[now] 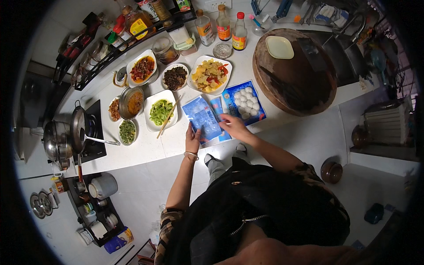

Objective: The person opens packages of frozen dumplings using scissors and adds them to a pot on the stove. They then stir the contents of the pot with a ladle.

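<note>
In the head view, my left hand (pixel 193 140) grips the lower left edge of a blue plastic food packet (pixel 202 116), thumb on top. The packet lies slanted near the counter's front edge. My right hand (pixel 237 127) is at its right edge with fingers curled together; whether they pinch the plastic cannot be made out. A narrower light-blue packet (pixel 217 105) lies partly under the first one. Right of it lies a blue bag of white balls (pixel 245 102), seen through a clear window. Left of the packets, chopsticks (pixel 169 116) rest across a white dish of sliced green vegetable (pixel 160 112).
Behind are a plate of yellow slices with red pepper (pixel 209 76), a dark chopped dish (pixel 174 77) and sauce bottles (pixel 239 33). A round wooden chopping board (pixel 294 76) stands right, by the sink (pixel 346 56). A wok (pixel 79 127) with a ladle sits left on the stove (pixel 99 145).
</note>
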### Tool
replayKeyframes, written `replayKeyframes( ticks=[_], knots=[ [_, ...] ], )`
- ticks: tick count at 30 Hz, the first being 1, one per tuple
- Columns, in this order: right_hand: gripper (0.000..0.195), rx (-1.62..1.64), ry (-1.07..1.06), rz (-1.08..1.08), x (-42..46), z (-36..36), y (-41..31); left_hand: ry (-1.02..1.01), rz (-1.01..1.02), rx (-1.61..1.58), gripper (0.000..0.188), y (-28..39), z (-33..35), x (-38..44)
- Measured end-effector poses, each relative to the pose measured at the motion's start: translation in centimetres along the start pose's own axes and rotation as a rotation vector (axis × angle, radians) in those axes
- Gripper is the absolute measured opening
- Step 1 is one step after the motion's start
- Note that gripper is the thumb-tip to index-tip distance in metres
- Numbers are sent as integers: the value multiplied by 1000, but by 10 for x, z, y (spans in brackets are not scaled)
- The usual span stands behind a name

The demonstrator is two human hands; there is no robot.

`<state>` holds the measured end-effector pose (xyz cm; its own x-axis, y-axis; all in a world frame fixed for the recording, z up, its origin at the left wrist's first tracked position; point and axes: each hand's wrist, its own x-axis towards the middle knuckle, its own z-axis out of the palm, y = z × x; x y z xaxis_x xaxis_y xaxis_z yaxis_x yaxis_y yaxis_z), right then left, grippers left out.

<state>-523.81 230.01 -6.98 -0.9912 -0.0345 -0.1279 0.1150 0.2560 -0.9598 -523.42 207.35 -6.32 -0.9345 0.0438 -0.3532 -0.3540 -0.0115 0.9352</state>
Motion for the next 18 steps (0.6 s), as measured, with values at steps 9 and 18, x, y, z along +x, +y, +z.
replayKeyframes(
  ticks=[9,18],
  knots=[
    [32,-532,533,2,-18,-136,86,32,547,648,24,20,60,-11],
    [26,-116,276,194,10,-140,114,39,435,670,61,-80,139,42]
  ],
)
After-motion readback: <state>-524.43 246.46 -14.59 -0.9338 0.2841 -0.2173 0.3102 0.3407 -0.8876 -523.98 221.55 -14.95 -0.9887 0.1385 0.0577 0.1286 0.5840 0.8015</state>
